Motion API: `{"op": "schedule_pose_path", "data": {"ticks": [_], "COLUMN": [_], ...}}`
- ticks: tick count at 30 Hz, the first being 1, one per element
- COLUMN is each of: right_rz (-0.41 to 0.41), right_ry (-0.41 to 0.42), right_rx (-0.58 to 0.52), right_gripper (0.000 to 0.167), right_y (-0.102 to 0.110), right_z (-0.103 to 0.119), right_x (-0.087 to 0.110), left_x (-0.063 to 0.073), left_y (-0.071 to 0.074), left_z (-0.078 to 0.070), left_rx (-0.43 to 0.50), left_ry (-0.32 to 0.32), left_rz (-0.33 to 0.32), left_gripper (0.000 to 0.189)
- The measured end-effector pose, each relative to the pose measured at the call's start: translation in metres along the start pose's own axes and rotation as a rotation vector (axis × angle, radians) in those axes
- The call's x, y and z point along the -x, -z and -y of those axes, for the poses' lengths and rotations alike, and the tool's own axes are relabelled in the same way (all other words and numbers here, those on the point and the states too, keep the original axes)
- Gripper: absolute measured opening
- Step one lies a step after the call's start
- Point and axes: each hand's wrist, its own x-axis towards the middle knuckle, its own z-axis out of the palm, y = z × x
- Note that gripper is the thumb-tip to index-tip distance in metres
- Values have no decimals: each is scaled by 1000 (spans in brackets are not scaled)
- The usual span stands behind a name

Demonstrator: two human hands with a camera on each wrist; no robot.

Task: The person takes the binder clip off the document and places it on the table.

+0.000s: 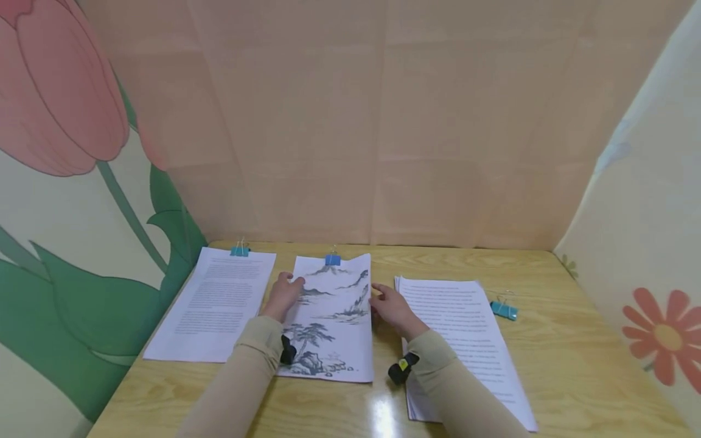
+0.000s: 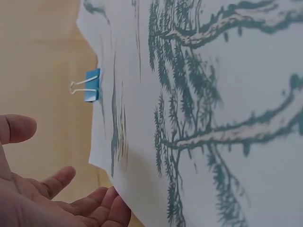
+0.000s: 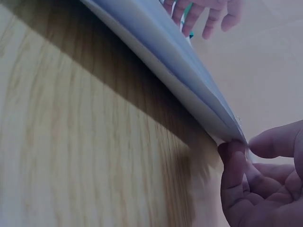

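Observation:
A clipped stack of paper [image 1: 342, 295] with a printed ink landscape of mountains and pines lies between my hands. A blue binder clip [image 1: 332, 260] grips its top edge, with its wire handles [image 2: 84, 88] standing out in the left wrist view. My right hand [image 1: 395, 307] pinches the right edge of the stack; in the right wrist view the thumb [image 3: 274, 141] is on one face and a finger on the other. That edge is lifted off the wood. My left hand [image 1: 283, 295] is at the left edge, fingers loosely spread and fingertips [image 2: 116, 208] against the paper.
On the left lies a text-printed stack [image 1: 219, 304] with a teal binder clip [image 1: 240, 250] at its top. To the right, partly under my right forearm, is another text stack [image 1: 454, 316]. A loose teal clip [image 1: 504, 310] sits beside it on the wooden table [image 1: 569, 365].

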Motion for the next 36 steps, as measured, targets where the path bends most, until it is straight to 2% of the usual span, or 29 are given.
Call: {"op": "schedule_pose_path", "data": {"ticks": [7,9,13,17,19,26,28,31,36], "right_rz": [9,0,-14,-10,-13,-34,-34,-32,-34], "right_ry": [50,75,82,57,61,82,79,81,63], "right_rx": [93,125,182,202,210,259,267,283,289], "right_gripper": [57,57,54,54,54,54,54,54,53], "right_y": [6,7,11,13,15,23,26,29,35], "right_z": [-3,-3,0,1,0,-5,-5,-5,-8], "right_x": [0,1,2,4,4,4,4,5,5], "left_x": [0,1,-3,-8,-8,0,1,1,-5], "left_y": [1,2,2,0,-1,-1,-1,1,9], "left_z": [1,1,-1,-2,-2,-2,-3,-4,-8], "left_rx": [108,124,129,108,112,57,49,57,94], "left_ry": [0,20,103,174,170,28,8,23,84], "left_rz": [31,42,52,48,57,130,138,177,311], "left_gripper": [56,54,53,55,56,57,57,55,47]}}
